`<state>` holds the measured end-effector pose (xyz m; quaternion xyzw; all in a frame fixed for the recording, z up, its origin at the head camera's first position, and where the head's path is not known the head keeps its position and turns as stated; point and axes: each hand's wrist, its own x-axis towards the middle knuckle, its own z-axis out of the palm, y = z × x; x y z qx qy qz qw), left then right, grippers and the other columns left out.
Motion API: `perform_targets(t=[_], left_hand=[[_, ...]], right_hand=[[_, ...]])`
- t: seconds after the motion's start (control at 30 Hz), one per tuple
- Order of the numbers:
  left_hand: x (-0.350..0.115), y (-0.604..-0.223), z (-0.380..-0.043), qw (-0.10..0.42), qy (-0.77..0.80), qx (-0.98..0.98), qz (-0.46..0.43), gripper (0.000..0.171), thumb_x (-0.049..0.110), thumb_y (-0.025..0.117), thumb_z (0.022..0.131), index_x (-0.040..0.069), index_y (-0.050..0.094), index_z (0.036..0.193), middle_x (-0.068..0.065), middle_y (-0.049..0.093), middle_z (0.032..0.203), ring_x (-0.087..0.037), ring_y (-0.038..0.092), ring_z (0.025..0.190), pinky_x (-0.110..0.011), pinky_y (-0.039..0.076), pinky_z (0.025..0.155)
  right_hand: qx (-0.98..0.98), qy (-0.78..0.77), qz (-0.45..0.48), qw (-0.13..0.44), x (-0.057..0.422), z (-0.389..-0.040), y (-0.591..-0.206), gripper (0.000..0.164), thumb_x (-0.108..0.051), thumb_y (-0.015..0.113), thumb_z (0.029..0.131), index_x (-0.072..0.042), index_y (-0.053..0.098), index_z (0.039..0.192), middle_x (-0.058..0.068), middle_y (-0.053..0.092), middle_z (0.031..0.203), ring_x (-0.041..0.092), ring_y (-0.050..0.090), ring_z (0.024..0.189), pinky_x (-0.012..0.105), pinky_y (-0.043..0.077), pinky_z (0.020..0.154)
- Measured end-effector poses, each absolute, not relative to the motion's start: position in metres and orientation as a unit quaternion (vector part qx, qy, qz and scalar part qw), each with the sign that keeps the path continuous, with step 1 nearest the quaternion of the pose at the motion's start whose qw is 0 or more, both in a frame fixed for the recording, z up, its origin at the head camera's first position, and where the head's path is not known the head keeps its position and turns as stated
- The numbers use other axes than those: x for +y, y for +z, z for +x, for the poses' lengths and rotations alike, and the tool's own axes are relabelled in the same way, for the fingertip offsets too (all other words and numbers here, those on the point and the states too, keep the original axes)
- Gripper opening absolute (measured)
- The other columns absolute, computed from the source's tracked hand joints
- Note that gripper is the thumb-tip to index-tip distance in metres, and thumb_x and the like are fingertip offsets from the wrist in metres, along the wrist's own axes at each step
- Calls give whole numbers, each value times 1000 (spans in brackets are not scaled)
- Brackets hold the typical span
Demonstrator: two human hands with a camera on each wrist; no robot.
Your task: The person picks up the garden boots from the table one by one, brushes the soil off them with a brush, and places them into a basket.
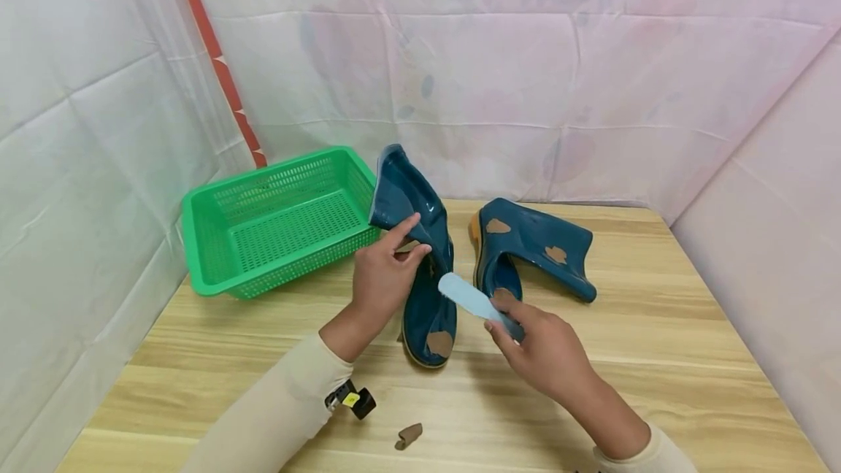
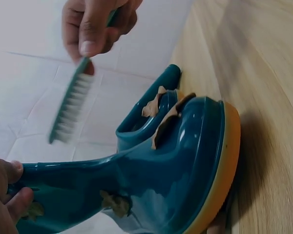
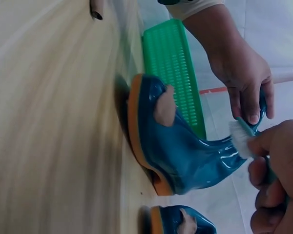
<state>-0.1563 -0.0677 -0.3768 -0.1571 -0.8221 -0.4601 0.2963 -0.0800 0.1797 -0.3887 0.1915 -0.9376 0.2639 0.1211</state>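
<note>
A dark teal rubber boot [image 1: 419,312] with a yellow-orange sole stands on the table, toe towards me. My left hand [image 1: 382,276] pinches the edge of its shaft between thumb and fingers. A brown, mud-like patch [image 1: 439,344] lies on the toe, and another clump [image 2: 118,204] shows on the boot's side. In my right hand [image 1: 552,352] is a scrubbing brush [image 2: 71,105], gripped by its handle. Its pale bristles [image 3: 240,139] face down near the shaft, close to my left fingers. A second boot [image 1: 532,228], also with brown patches, lies on its side to the right.
A green plastic basket [image 1: 191,239] sits at the back left, beside the held boot. One curled brown piece [image 1: 409,436] lies on the wooden table [image 1: 657,363] near the front. White cloth walls [image 1: 473,79] stand behind and on both sides.
</note>
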Motion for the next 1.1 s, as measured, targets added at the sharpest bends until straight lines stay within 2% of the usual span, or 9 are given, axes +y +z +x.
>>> perform_targets(t=[0.13,0.2,0.33,0.5,0.7,0.8,0.9,1.1], left_hand=[[-74,-379,-158,308,-447,-823,-167,52,13,83,88,8,68,137,-13,72,122,-22,75,96,-31,59,73],[-76,-380,-159,308,-449,-822,-168,52,13,83,88,6,67,136,-13,71,122,-24,75,94,-32,59,73],[-79,-381,-159,305,-449,-822,-173,51,14,82,89,6,67,137,-14,71,122,-26,75,91,-33,60,73],[-79,-381,-160,312,-430,-830,-173,50,16,82,90,6,67,136,-14,72,122,-22,76,87,-33,59,74],[-75,-377,-159,311,-418,-833,-187,48,10,80,91,7,67,137,-15,71,123,-23,76,89,-33,60,75],[-73,-377,-159,311,-425,-827,-196,47,7,79,92,6,66,137,-16,72,120,-24,76,87,-36,60,72],[-71,-377,-159,309,-431,-823,-204,46,5,78,92,5,66,137,-17,73,117,-25,76,87,-39,60,70],[-68,-375,-158,303,-412,-834,-204,46,7,76,93,7,65,138,-15,75,103,-24,76,85,-36,60,63]], right_hand=[[-944,262,192,59,174,-79,-397,31,-27,77,94,-10,74,121,-5,70,83,2,45,53,25,39,47],[-946,262,190,32,172,-78,-400,30,-28,76,95,-11,74,120,-9,65,78,2,43,52,25,39,48],[-944,267,195,3,170,-75,-404,26,-27,76,96,-13,75,118,-8,70,88,2,49,60,25,44,53],[-933,271,234,-39,170,-70,-404,22,-26,74,97,-14,76,115,-7,73,98,2,55,70,25,48,63],[-916,296,259,-79,175,-64,-404,23,-28,71,99,-14,75,117,-9,72,95,0,51,65,24,44,57],[-905,325,258,-96,179,-63,-400,26,-32,70,100,-14,75,118,-11,71,96,1,52,65,24,45,57],[-902,353,233,-84,182,-64,-396,27,-33,68,101,-13,74,119,-13,68,88,2,52,61,25,46,54],[-938,303,167,-6,180,-69,-398,27,-29,72,99,-11,73,119,-14,60,74,2,45,52,25,40,48]])
